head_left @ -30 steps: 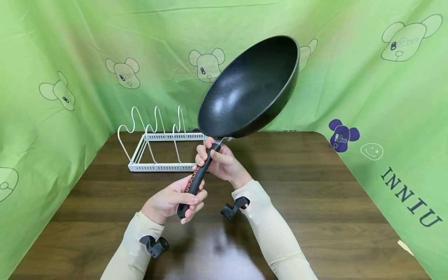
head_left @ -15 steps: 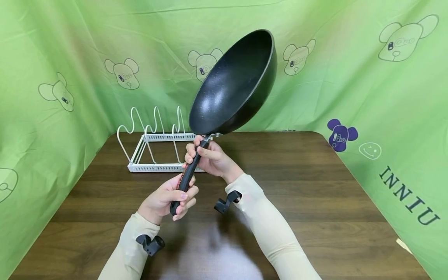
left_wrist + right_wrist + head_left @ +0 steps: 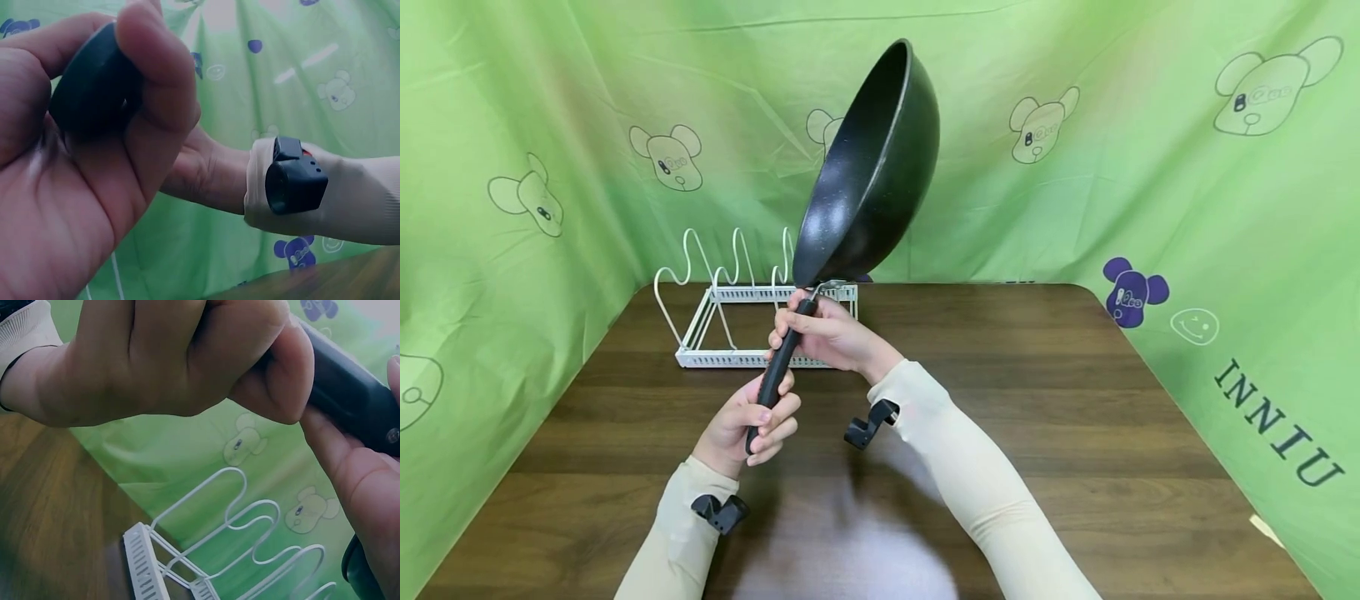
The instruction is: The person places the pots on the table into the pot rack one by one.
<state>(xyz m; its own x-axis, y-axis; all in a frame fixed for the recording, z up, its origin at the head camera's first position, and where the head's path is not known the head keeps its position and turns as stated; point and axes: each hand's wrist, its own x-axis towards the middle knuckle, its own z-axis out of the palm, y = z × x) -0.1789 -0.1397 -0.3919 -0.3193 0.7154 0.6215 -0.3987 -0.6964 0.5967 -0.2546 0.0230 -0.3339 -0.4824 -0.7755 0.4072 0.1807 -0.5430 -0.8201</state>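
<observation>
A deep black wok [image 3: 887, 167] is held up over the table, tilted with its bowl upward and its hollow side turned left. My left hand [image 3: 748, 425] grips the lower end of its black handle [image 3: 780, 364]; in the left wrist view the fingers curl round the handle's end [image 3: 97, 81]. Higher up, close under the bowl, my right hand [image 3: 827, 333] holds the same handle, thumb across its front. The right wrist view has both hands on the handle [image 3: 350, 387], with the left hand [image 3: 169, 356] large in front.
Behind the hands a white wire pan rack [image 3: 722, 359] with several curved dividers stands on the brown wooden table [image 3: 1037, 417]. The wok and right hand overlap its right part. A green printed curtain [image 3: 1120, 167] closes off the back and both sides.
Both hands have moved left with the wok. Its bowl has swung left and turned more upright, showing more of its outer side, and now overlaps the rack's right end.
</observation>
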